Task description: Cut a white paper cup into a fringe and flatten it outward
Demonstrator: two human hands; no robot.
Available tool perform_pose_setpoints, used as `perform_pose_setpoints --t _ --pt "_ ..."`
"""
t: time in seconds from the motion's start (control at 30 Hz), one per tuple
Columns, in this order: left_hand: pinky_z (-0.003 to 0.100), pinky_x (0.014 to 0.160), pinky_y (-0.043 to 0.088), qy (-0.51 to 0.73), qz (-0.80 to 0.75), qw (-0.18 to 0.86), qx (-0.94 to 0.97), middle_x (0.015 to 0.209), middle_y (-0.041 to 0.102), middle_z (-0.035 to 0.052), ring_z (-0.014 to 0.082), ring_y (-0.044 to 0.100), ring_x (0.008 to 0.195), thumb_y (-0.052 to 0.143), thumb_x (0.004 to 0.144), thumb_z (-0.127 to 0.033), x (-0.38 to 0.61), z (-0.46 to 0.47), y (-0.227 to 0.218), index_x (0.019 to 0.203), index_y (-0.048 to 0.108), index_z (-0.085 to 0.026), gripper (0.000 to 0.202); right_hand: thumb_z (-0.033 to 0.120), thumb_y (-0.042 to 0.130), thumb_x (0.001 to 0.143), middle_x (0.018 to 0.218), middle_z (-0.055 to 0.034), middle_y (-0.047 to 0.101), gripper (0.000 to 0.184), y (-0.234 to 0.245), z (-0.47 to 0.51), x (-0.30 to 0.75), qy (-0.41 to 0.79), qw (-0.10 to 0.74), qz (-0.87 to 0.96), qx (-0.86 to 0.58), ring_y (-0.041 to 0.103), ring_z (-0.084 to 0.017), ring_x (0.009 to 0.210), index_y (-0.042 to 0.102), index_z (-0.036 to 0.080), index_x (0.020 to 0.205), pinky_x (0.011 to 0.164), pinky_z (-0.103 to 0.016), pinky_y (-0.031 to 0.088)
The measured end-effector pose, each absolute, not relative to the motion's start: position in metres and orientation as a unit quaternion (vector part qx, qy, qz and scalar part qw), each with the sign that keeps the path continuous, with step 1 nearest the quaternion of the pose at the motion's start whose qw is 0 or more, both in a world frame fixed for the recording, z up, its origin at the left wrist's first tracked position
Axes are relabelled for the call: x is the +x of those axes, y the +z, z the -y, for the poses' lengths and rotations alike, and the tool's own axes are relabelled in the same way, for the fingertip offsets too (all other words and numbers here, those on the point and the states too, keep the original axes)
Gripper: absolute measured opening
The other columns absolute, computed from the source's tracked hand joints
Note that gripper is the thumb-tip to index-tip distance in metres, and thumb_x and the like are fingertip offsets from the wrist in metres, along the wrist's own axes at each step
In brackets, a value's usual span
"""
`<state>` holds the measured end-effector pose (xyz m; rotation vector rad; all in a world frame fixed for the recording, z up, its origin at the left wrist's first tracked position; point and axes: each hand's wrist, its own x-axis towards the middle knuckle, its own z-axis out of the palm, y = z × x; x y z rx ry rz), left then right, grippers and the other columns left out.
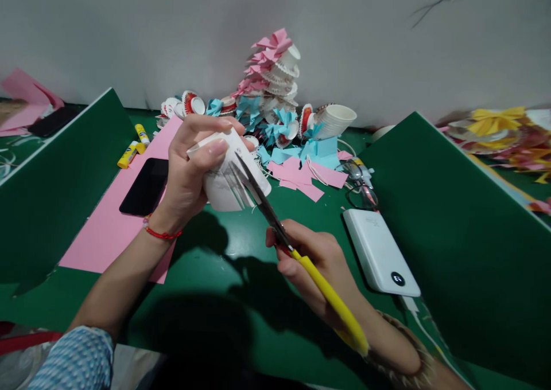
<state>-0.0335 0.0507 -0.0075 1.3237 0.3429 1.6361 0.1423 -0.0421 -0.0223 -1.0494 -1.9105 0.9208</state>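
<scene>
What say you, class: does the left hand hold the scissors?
No: the right hand holds the scissors; the left hand holds the white cup.

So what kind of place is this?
Probably a shared craft workroom: green dividers stand on both sides, yellow glue sticks lie to the left, and the right hand holds yellow-handled scissors.

On the left arm there is a sleeve (75, 360) in light blue and white, with a small repeated pattern; it stops on the forearm. Next to the left hand (186, 158), the wrist has a thin red cord bracelet (163, 235) with a small pale bead (146, 222). Next to the right hand (322, 252), the wrist has a brownish band (426, 362), perhaps of fabric, but it is blurred.
</scene>
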Motion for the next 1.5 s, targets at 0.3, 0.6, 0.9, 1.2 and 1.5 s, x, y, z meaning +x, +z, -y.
perform_pose_setpoints --t 0.3,0.6,0.9,1.2,1.5 --pt "0.029 0.064 0.057 0.671 -0.135 0.485 0.545 0.085 0.067 0.0002 0.0179 0.071 0.076 0.066 0.078 -0.031 -0.0323 -0.0487 -0.006 0.081 0.064 -0.021 0.01 0.067 0.041 0.086 0.05 0.0065 0.035 0.054 -0.0201 0.0424 0.142 0.343 0.382 0.748 -0.421 0.028 -0.007 0.043 0.053 0.017 0.072 0.039 -0.021 0.023" --pt "0.031 0.065 0.057 0.668 -0.153 0.482 0.546 0.084 0.067 -0.0008 0.0194 0.071 0.078 0.068 0.076 -0.035 -0.0322 -0.0485 -0.0054 0.08 0.062 -0.022 0.015 0.066 0.043 0.087 0.049 0.0069 0.033 0.052 -0.0206 0.0414 0.1404 0.315 0.384 0.757 -0.425 0.027 -0.007 0.042 0.052 0.018 0.068 0.038 -0.021 0.022" --pt "0.033 0.072 0.058 0.664 -0.189 0.464 0.555 0.086 0.067 -0.0014 0.0213 0.07 0.09 0.07 0.073 -0.042 -0.0334 -0.049 -0.0058 0.081 0.06 -0.023 0.022 0.061 0.045 0.088 0.048 0.0075 0.03 0.049 -0.0204 0.0423 0.1399 0.307 0.383 0.755 -0.434 0.025 -0.007 0.042 0.05 0.018 0.066 0.039 -0.021 0.022" --pt "0.034 0.071 0.058 0.669 -0.19 0.472 0.542 0.084 0.067 -0.0007 0.0219 0.07 0.087 0.071 0.072 -0.04 -0.0327 -0.0489 -0.0063 0.08 0.06 -0.022 0.023 0.055 0.052 0.087 0.049 0.007 0.032 0.042 -0.0218 0.0428 0.1405 0.319 0.376 0.748 -0.444 0.026 -0.008 0.043 0.05 0.019 0.066 0.04 -0.022 0.023" --pt "0.026 0.07 0.055 0.671 -0.164 0.461 0.556 0.09 0.07 0.0012 0.0139 0.067 0.081 0.069 0.077 -0.031 -0.0328 -0.0486 -0.0064 0.083 0.066 -0.021 0.012 0.055 0.053 0.087 0.051 0.0069 0.034 0.041 -0.0234 0.0415 0.1399 0.322 0.385 0.743 -0.443 0.028 -0.008 0.044 0.05 0.018 0.069 0.041 -0.022 0.024"
